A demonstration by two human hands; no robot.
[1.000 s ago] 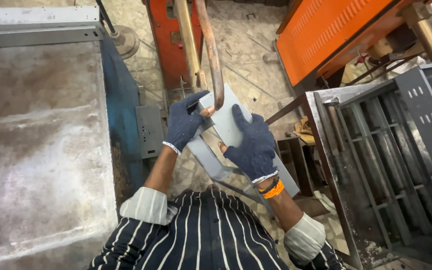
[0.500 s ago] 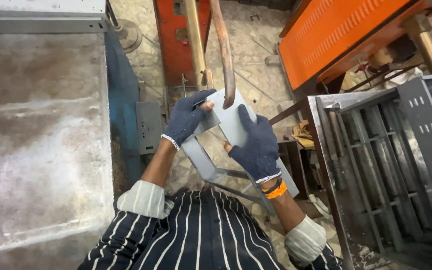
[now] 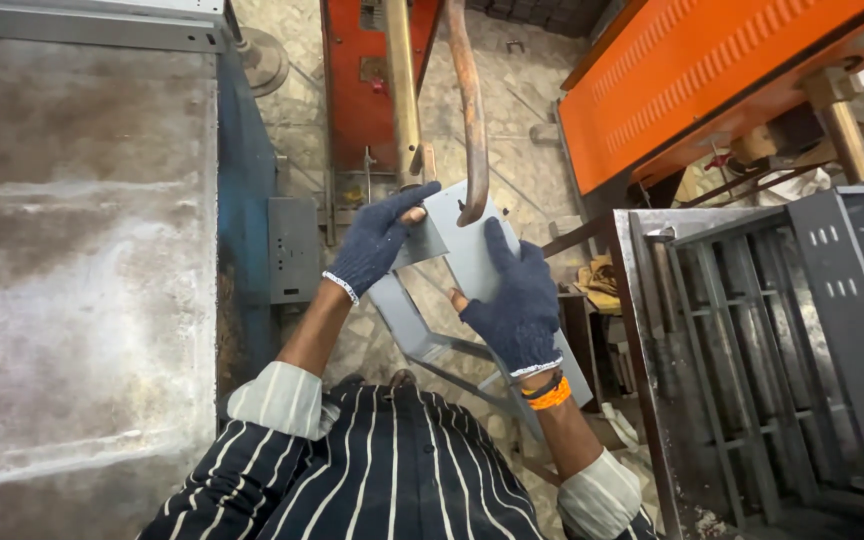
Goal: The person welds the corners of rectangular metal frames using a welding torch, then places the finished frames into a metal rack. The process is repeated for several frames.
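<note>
Both gloved hands, left (image 3: 377, 240) and right (image 3: 517, 300), gripped the grey panel (image 3: 457, 245) at the frame's centre, fingers clenched on its edges. The curved rod (image 3: 470, 110) at 12 o'clock could pinch fingertips if the panel slipped.

No packages, labels, signs or screens can be made out.
The view takes in only bare metal, painted machine bodies and a stone floor; nothing on them reads as a sticker, a plate, a box or a display.

Grey panel (image 3: 467, 255); navy gloves (image 3: 517, 300); orange machine (image 3: 692, 80).
</note>
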